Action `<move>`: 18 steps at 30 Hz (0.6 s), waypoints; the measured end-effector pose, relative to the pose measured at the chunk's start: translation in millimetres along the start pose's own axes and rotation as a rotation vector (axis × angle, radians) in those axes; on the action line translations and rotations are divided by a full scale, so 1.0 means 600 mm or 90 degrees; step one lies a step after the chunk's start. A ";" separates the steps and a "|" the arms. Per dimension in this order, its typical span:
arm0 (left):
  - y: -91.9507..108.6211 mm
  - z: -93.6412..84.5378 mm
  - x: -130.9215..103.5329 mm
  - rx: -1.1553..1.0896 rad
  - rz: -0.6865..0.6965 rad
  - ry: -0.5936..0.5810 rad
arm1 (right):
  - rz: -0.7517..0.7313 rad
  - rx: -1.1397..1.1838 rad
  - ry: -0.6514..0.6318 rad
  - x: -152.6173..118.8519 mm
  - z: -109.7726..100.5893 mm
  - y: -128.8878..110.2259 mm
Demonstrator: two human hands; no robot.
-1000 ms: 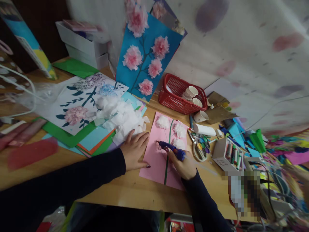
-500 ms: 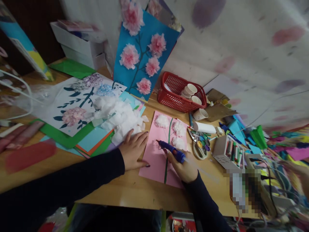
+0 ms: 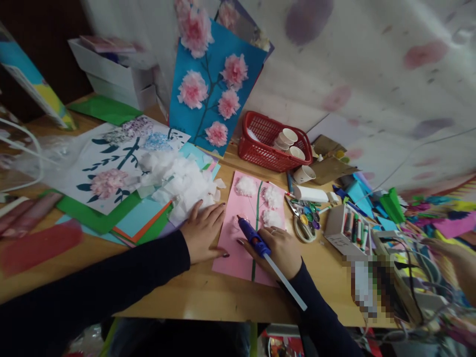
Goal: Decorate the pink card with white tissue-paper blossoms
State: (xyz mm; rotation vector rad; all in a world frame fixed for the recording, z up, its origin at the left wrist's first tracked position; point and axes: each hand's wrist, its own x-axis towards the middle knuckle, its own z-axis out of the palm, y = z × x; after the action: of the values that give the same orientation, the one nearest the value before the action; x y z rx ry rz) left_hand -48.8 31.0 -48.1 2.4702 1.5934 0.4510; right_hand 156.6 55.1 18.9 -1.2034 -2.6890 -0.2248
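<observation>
My right hand (image 3: 282, 250) is closed round a blue hot glue gun (image 3: 254, 237), with a whitish glue stick (image 3: 286, 282) poking out of its back end. The nozzle points at the left part of a pink sheet of paper (image 3: 230, 258), over a faint round glue patch. On that sheet are a green painted stem (image 3: 254, 263) and three white tissue puffs (image 3: 272, 197). My left hand (image 3: 203, 233) lies flat with fingers spread, at the sheet's left edge. Just beyond its fingertips is a heap of white tissue paper pieces (image 3: 182, 183).
Behind stands a blue picture with pink tissue flowers (image 3: 208, 94). A red basket with paper cups (image 3: 260, 148) is at the back. To the right are scissors (image 3: 293, 206), a white marker box (image 3: 334, 230) and another person's hand (image 3: 451, 258). Coloured papers (image 3: 137, 218) lie left.
My right hand has turned the glue gun, so its glue stick now shows clearly, angled toward me. The nozzle stays over the pink sheet's left part. My left hand keeps its place.
</observation>
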 end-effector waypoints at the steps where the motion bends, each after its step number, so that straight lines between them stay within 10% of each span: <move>1: 0.000 0.000 0.000 0.000 0.000 0.001 | -0.016 -0.005 -0.007 0.000 -0.001 0.000; 18: 0.003 -0.006 0.001 -0.018 -0.007 0.002 | -0.109 -0.047 -0.050 -0.009 -0.017 0.008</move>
State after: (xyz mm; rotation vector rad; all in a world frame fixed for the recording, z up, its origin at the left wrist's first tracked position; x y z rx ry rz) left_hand -48.3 31.0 -44.4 2.4394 1.5903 0.4720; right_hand 164.9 52.2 28.1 -1.0216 -2.8771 -0.3093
